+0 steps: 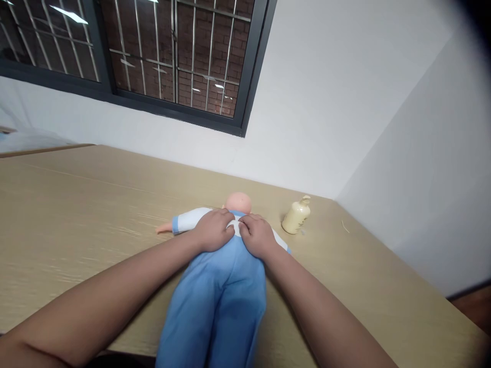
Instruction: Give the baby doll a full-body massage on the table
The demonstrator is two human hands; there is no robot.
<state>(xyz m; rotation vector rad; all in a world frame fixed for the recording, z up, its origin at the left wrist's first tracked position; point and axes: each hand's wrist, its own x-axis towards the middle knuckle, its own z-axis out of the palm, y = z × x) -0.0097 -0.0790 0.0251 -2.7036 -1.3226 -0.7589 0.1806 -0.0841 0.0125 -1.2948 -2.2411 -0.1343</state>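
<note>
– Left hand (215, 230) and right hand (258, 234) in the head view: how set?
– Both half open, palms down on the upper body of a doll (224, 271), thumbs inward; any grip on cloth, cannot tell.
– And the doll's looks?
– Bald and pink-headed, white top, blue collar and cuffs, blue trousers; stretched out on a tan table (95, 204).
– Counts?
– Two hands, one doll, one cream pump bottle (296, 217) near the right hand, one barred window (176, 56).
</note>
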